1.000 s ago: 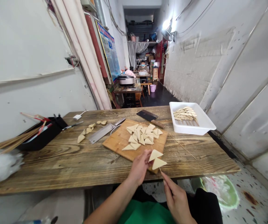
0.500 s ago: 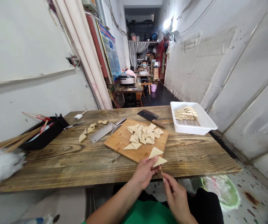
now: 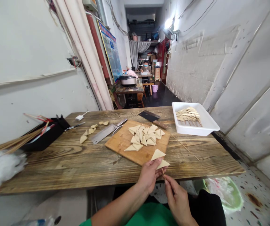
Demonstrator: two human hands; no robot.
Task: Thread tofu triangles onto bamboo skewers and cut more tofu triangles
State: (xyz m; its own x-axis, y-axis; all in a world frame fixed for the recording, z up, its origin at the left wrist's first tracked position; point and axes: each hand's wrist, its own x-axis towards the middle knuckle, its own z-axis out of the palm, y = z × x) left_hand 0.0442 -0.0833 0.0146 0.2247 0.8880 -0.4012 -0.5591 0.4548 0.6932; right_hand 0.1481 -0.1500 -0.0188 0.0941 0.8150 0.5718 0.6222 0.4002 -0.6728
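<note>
Between the thumb and fingers of my left hand (image 3: 149, 174) are pale triangular slices (image 3: 163, 164), which look like tofu; one sits above the other on a thin stick. My right hand (image 3: 178, 196) pinches the lower part of that wooden skewer (image 3: 163, 172), just below the slices. Both hands are at the table's front edge, near the corner of a wooden cutting board (image 3: 118, 146). A loose pile of similar triangles (image 3: 144, 135) lies on the board. Another bare skewer (image 3: 184, 147) rests on the table to the right of the board.
A white tray (image 3: 209, 124) with skewered triangles stands at the right. Two cleavers, one bright (image 3: 104, 133) and one dark (image 3: 149, 115), lie by the board. Pale pieces (image 3: 83, 138) lie left; a black container (image 3: 43, 138) holds sticks. A person (image 3: 146, 66) sits far back.
My left hand and the slices have shifted slightly to the right. My right hand keeps its pinch on the skewer, almost in the same place.
</note>
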